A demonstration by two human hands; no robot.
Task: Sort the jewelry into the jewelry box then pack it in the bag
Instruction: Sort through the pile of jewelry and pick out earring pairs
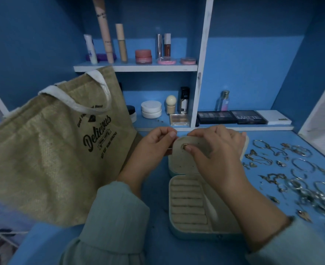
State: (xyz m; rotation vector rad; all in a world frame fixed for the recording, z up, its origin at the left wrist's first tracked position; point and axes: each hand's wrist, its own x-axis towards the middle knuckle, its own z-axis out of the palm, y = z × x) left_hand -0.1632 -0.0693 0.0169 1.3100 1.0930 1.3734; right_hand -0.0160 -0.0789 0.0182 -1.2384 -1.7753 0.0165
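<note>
We see one open jewelry box (188, 205) — our left hand (154, 146) pinches its flap (194, 150), our right hand (213, 150) pinches one earring (183, 146); one bag (49, 150) lies left of it.

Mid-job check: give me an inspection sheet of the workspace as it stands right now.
Surface: blue tabletop, bare in patches.
Job's things: jewelry box open, ring rolls empty; earring panel raised, one small earring on it; loose jewelry spread right of the box; burlap bag at left.
Clutter: none seen on the work surface.
Hands: left hand pinches the panel's left edge; right hand presses the earring with its fingers.
Cables: nothing seen.
Surroundings: white shelves holding cosmetics; eyeshadow palettes behind.
</note>
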